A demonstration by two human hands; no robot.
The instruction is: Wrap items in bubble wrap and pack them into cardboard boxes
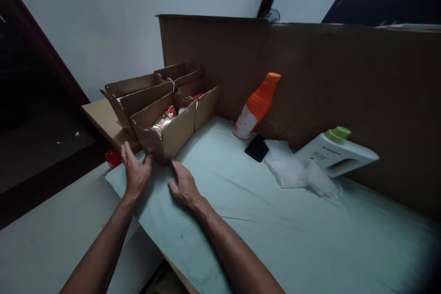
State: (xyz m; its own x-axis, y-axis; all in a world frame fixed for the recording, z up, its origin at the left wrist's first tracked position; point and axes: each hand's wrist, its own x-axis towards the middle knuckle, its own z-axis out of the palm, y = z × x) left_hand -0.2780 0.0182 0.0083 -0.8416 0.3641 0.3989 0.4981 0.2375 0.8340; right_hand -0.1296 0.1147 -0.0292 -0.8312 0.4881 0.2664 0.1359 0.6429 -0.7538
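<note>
Both of my hands are at the near corner of an open cardboard box (179, 134) at the table's left end. My left hand (136, 172) is at the box's left side, fingers extended and thumb apart. By the lower front corner is my right hand (185, 183), its fingers spread and thumb out. Whether the fingertips touch the cardboard I cannot tell. Inside the box lies a clear and red plastic packet (164, 119). Other open cardboard boxes (138, 89) stand close behind and beside it, one with something red inside.
An orange bottle (257, 105) stands near a tall cardboard panel (310, 64). In front are a black phone-like slab (257, 148), bubble wrap (287, 165) and a white jug with a green cap (336, 150). A red object (113, 158) sits past the cloth-covered table's (234, 211) left edge.
</note>
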